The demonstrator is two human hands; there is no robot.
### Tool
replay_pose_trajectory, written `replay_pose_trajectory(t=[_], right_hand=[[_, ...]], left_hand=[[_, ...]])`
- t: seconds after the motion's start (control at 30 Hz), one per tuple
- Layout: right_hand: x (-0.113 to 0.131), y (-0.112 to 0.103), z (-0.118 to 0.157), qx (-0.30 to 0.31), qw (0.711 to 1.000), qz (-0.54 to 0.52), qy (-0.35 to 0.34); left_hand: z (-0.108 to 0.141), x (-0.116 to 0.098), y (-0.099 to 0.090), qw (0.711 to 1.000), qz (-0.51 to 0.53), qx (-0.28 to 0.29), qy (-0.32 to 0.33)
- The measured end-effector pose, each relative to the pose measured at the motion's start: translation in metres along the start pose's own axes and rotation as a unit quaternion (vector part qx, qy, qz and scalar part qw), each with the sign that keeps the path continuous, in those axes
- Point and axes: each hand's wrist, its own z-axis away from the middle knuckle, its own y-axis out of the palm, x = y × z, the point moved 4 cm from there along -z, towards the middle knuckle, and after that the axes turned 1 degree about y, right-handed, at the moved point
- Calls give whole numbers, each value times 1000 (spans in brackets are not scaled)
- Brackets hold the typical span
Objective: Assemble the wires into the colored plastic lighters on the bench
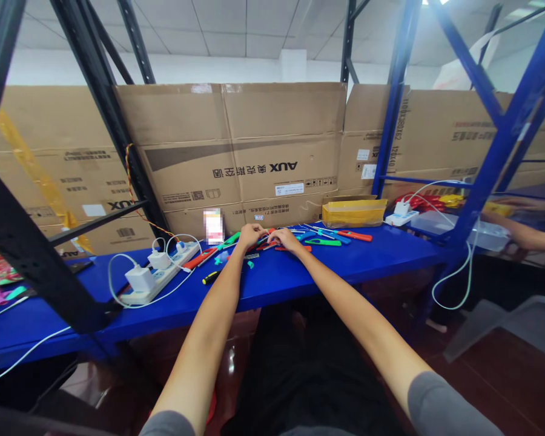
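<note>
Over a heap of small parts on the blue table (295, 281), my left hand (251, 235) and my right hand (283, 239) are close together with fingers curled inward. Each looks pinched, but what they hold is too small to make out. Around them lie what look like stick lighters with thin metal rods: a red one (355, 235), a green one (323, 242) and a blue one (340, 238) to the right. On the left are another red one (200, 258) and a green one (231, 240). A black and yellow handle (211, 277) lies nearer me.
A white power strip (163, 275) with chargers and cables sits at left. A yellow-taped box (354, 213) stands at the back right, before a cardboard wall (254, 121). Blue rack posts (393, 103) and dark ones (79, 139) frame the table. Another person's arm (536, 236) shows far right.
</note>
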Motion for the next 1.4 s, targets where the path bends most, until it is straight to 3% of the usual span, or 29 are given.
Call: replay_pose_trajectory(t=[0.1, 0.2, 0.27, 0.37, 0.47, 0.6, 0.77, 0.9, 1.03, 1.13, 1.33, 1.4], right_hand=[[-1, -8, 4, -28, 991, 125, 46], [-1, -15, 6, -74, 975, 198, 67], [-4, -14, 5, -80, 972, 213, 65], [-10, -8, 1, -67, 976, 199, 53], [-15, -4, -5, -81, 988, 128, 32], [-19, -9, -12, -138, 989, -55, 17], [-14, -7, -15, -86, 954, -288, 7], [-6, -4, -10, -45, 918, -394, 10], [-1, -8, -5, -37, 901, -432, 21], [2, -8, -3, -33, 898, -438, 33], [9, -4, 2, -22, 900, -429, 72], [12, -3, 4, -21, 901, -427, 78]], left_hand=[[-1, -3, -7, 999, 8, -49, -2], [-1, -9, -9, 997, 45, -59, 10], [0, -14, -7, 994, 96, -39, 17], [3, -21, 1, 983, 182, 35, 6], [7, -24, 11, 964, 239, 118, -23], [13, -23, 17, 942, 266, 196, -53], [18, -19, 19, 930, 255, 259, -59], [16, -17, 17, 941, 250, 223, -51], [15, -16, 10, 952, 246, 179, -43], [15, -17, 9, 951, 240, 190, -41], [7, -15, 2, 973, 202, 115, -11], [6, -13, 4, 971, 207, 121, -21]])
